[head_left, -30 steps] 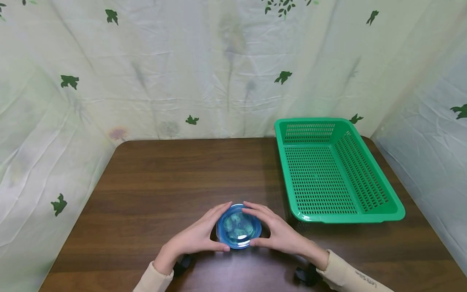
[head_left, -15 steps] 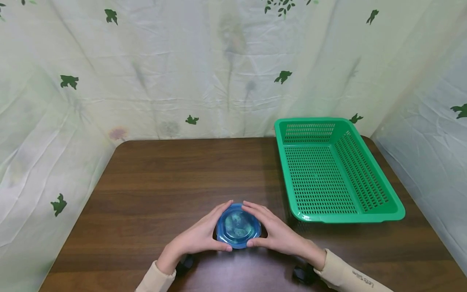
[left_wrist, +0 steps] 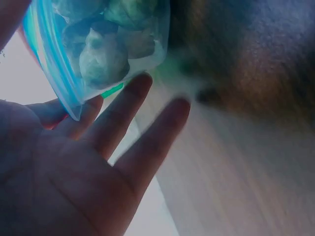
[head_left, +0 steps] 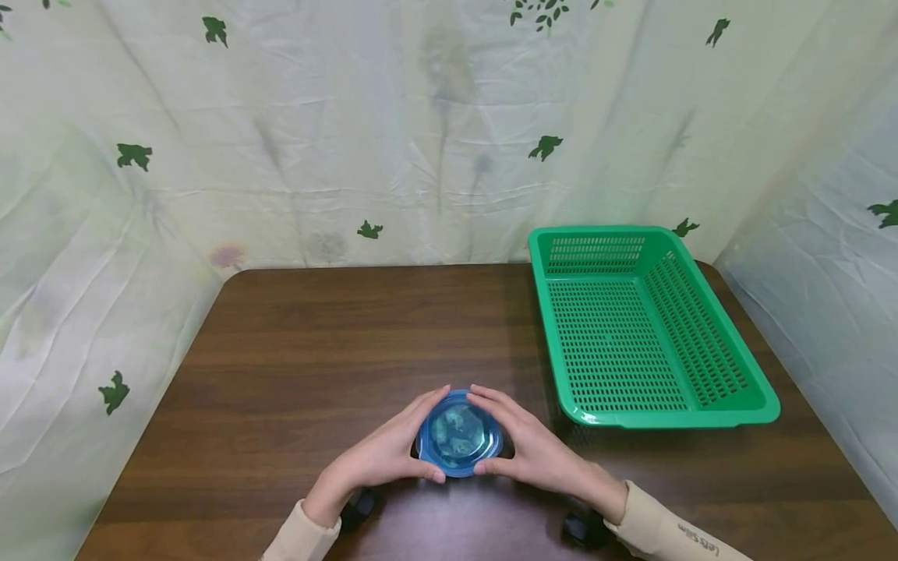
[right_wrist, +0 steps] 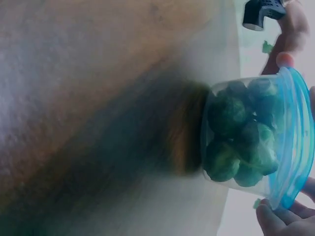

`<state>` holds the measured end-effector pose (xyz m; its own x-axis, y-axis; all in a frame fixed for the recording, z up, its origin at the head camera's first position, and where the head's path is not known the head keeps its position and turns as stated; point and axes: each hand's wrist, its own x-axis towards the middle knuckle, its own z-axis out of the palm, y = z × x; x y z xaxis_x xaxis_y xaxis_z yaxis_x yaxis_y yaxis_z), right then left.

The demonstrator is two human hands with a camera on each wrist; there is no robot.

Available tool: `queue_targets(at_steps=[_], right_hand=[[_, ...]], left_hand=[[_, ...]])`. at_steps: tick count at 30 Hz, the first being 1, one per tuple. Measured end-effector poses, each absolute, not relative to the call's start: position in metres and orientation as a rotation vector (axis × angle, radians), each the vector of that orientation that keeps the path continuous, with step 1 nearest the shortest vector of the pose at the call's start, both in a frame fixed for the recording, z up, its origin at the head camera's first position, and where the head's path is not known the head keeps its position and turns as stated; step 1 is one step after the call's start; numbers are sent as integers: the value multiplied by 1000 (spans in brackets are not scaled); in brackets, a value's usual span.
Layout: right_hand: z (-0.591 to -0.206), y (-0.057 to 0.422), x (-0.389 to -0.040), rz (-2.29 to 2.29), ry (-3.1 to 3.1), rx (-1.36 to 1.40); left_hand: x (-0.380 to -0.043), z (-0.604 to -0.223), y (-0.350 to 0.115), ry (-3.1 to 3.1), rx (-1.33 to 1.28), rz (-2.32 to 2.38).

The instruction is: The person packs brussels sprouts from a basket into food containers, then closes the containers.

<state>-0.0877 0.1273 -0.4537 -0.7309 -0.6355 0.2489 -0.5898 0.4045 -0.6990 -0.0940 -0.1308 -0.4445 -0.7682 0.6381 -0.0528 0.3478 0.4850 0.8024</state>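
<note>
A round clear tub with a blue lid (head_left: 459,436) sits between both hands near the table's front. Inside it, the right wrist view shows several green Brussels sprouts (right_wrist: 229,115). My left hand (head_left: 386,452) holds the lid's left side, thumb at the near rim and fingertips at the far rim. On the opposite side my right hand (head_left: 539,453) grips the rim in the same way. In the left wrist view some fingers (left_wrist: 155,135) spread out below the tub (left_wrist: 103,54). Whether the tub's base touches the table cannot be told.
A green slotted basket (head_left: 575,417) stands at the right of the brown wooden table (head_left: 337,335). A pale curtain with green leaf shapes (head_left: 435,140) hangs behind and along both sides. Dark wrist cameras (head_left: 584,530) sit under the wrists.
Both hands keep their hold and have barely moved. The right thumb has slid slightly left along the near rim, and the bright glare on the lid has changed.
</note>
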Motion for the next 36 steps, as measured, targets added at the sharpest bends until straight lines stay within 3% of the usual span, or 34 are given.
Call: queue_targets(at_steps=[36], right_hand=[[-460,129,-85,-1199,2614,-1130]], left_hand=[[-92,-437,-125,2521,891,1044]])
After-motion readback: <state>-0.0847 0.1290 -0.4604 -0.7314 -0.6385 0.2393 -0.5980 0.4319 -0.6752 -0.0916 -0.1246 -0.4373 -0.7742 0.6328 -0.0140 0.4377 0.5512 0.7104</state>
